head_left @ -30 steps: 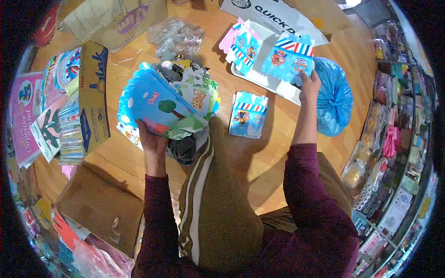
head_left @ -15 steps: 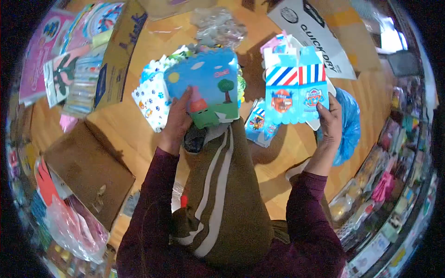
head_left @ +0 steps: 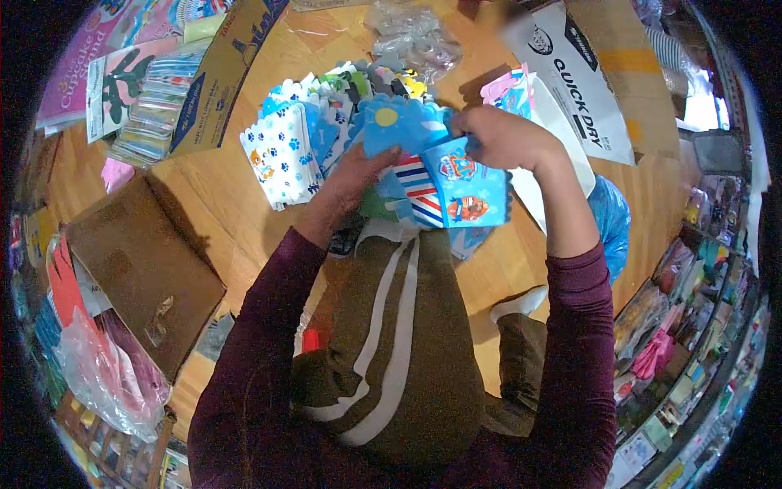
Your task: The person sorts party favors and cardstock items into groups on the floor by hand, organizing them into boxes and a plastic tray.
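My left hand (head_left: 358, 175) is closed around a blue scalloped popcorn box (head_left: 383, 118) with a yellow sun, held above the floor over my knee. In my right hand (head_left: 509, 138) is a second popcorn box (head_left: 472, 191), blue with red and navy stripes and a badge, pinched at its top edge and turned sideways. The two boxes overlap, the striped one partly in front. Just left of my left hand lies a pile of popcorn boxes with paw prints (head_left: 285, 159). Another blue striped popcorn box (head_left: 468, 242) shows partly beneath the held ones.
Crumpled clear plastic (head_left: 411, 41) lies at the back. On the right are a white carton marked "QUICK DRY" (head_left: 578, 90), a blue plastic bag (head_left: 612, 224) and packed shelves (head_left: 668, 326). To the left stand a carton of party goods (head_left: 216, 98) and a brown cardboard box (head_left: 147, 261).
My right hand has brought the striped popcorn box leftward to the sun box and turned it sideways. The sun box has tilted in my left hand. The view has shifted slightly.
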{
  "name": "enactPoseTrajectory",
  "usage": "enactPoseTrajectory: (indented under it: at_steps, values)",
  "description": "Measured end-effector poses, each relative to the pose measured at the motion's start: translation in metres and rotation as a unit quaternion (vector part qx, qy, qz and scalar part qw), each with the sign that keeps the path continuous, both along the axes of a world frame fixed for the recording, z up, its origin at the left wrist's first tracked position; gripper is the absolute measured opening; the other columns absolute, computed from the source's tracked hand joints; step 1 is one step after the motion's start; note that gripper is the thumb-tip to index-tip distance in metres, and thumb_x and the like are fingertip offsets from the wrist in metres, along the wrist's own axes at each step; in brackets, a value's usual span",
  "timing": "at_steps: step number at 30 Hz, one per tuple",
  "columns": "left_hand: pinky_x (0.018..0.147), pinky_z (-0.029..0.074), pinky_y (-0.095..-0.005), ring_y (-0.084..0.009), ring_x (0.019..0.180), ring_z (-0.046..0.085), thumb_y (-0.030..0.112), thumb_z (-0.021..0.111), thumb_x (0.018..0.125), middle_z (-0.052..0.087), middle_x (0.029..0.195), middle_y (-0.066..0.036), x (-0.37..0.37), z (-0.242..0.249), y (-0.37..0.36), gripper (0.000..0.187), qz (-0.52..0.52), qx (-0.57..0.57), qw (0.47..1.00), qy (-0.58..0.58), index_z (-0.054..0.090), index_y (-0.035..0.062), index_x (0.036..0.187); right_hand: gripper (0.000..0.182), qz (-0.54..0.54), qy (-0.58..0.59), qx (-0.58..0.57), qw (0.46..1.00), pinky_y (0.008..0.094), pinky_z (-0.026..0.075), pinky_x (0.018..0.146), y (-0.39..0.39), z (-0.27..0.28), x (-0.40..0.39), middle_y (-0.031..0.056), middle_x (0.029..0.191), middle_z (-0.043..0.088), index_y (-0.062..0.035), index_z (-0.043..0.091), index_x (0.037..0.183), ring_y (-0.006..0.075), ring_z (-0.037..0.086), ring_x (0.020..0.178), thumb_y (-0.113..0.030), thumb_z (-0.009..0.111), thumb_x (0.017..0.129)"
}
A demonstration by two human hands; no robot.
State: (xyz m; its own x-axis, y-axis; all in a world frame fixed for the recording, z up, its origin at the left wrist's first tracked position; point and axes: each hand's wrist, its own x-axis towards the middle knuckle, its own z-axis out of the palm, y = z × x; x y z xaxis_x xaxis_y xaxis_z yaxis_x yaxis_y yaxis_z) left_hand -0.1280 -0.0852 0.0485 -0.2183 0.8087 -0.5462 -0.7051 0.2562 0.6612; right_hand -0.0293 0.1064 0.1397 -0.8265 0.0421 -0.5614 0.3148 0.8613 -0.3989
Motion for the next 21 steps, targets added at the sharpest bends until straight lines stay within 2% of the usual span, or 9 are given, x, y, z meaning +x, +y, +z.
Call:
enactPoseTrajectory:
  at_steps: [7,10,11,13,15,17,18,19,21]
  values:
    - [0.078,0.044,-0.0278,-0.0144,0.085,0.056,0.02,0.062,0.077,0.059,0.097,-0.007,0.003,0.022,0.004,0.034,-0.053,-0.035,0.997,0.037,0.054,0.0018,0.103,0.042,-0.116,0.086,0.143,0.979,0.0383,0.044,0.072,-0.009,0.004,-0.015,0.018,0.087,0.058,-0.0002,0.049,0.094,0.0351,0.055,0.084,-0.003,0.066,0.056]
    - [0.077,0.046,-0.0292,-0.0157,0.085,0.057,0.017,0.064,0.075,0.059,0.097,-0.007,0.013,-0.002,0.009,0.036,-0.059,0.07,0.995,0.051,0.053,0.0015,0.105,0.052,-0.142,0.146,0.147,0.968,0.0371,0.044,0.074,-0.009,0.007,-0.012,0.0174,0.09,0.057,-0.0017,0.046,0.102,0.0334,0.054,0.088,-0.003,0.068,0.056]
    - [0.077,0.046,-0.0305,-0.0166,0.085,0.057,0.016,0.064,0.074,0.059,0.098,-0.007,0.016,-0.001,0.011,0.036,-0.04,0.083,0.996,-0.005,0.052,0.0013,0.106,0.052,-0.142,0.145,0.156,0.967,0.0371,0.044,0.074,-0.009,0.012,-0.008,0.0174,0.09,0.057,-0.0017,0.046,0.102,0.0334,0.054,0.088,-0.003,0.068,0.056]
    - [0.077,0.047,-0.0317,-0.0174,0.086,0.057,0.014,0.064,0.074,0.058,0.099,-0.008,0.026,0.006,0.017,0.037,-0.026,0.107,0.992,-0.06,0.052,0.001,0.106,0.054,-0.213,0.306,0.168,0.912,0.0389,0.043,0.077,-0.01,0.029,0.005,0.0181,0.097,0.054,-0.002,0.046,0.107,0.0322,0.053,0.091,-0.01,0.069,0.059]
    - [0.076,0.048,-0.0341,-0.0195,0.087,0.057,0.01,0.061,0.075,0.057,0.1,-0.009,0.032,0.023,0.025,0.036,0.016,0.157,0.98,-0.122,0.05,0.001,0.108,0.054,-0.252,0.416,0.23,0.843,0.0353,0.044,0.076,0.001,0.057,0.033,0.0159,0.1,0.052,-0.0019,0.047,0.108,0.0299,0.053,0.088,-0.016,0.072,0.061]
    - [0.078,0.047,-0.0348,-0.0211,0.089,0.057,0.005,0.058,0.077,0.056,0.103,-0.01,0.037,0.043,0.026,0.036,0.01,0.187,0.978,-0.095,0.047,0.0013,0.111,0.047,-0.407,0.439,0.177,0.781,0.029,0.046,0.065,0.003,0.087,0.071,0.0125,0.09,0.057,-0.0014,0.049,0.105,0.0193,0.056,0.077,-0.016,0.07,0.066]
    - [0.079,0.047,-0.0352,-0.0214,0.091,0.056,0.004,0.057,0.077,0.055,0.104,-0.011,0.042,0.051,0.03,0.036,0.046,0.22,0.961,-0.159,0.046,0.0016,0.111,0.04,-0.425,0.467,0.158,0.759,0.0275,0.046,0.064,0.003,0.099,0.092,0.0104,0.086,0.057,0.0001,0.05,0.104,0.0158,0.056,0.076,-0.013,0.067,0.07]
    - [0.08,0.047,-0.0355,-0.0217,0.092,0.056,0.003,0.056,0.078,0.054,0.106,-0.011,0.047,0.061,0.034,0.035,0.08,0.251,0.938,-0.223,0.046,0.0018,0.112,0.037,-0.464,0.447,0.116,0.756,0.0274,0.046,0.064,0.002,0.109,0.115,0.01,0.087,0.057,0.0009,0.05,0.104,0.0155,0.056,0.076,-0.012,0.065,0.072]
    - [0.081,0.046,-0.0356,-0.0216,0.095,0.055,0.003,0.056,0.079,0.053,0.108,-0.01,0.056,0.089,0.036,0.037,0.065,0.302,0.921,-0.238,0.044,0.0024,0.114,0.034,-0.496,0.441,0.08,0.744,0.0273,0.046,0.065,-0.013,0.122,0.146,0.0096,0.087,0.057,0.0016,0.05,0.104,0.0153,0.055,0.077,-0.012,0.062,0.075]
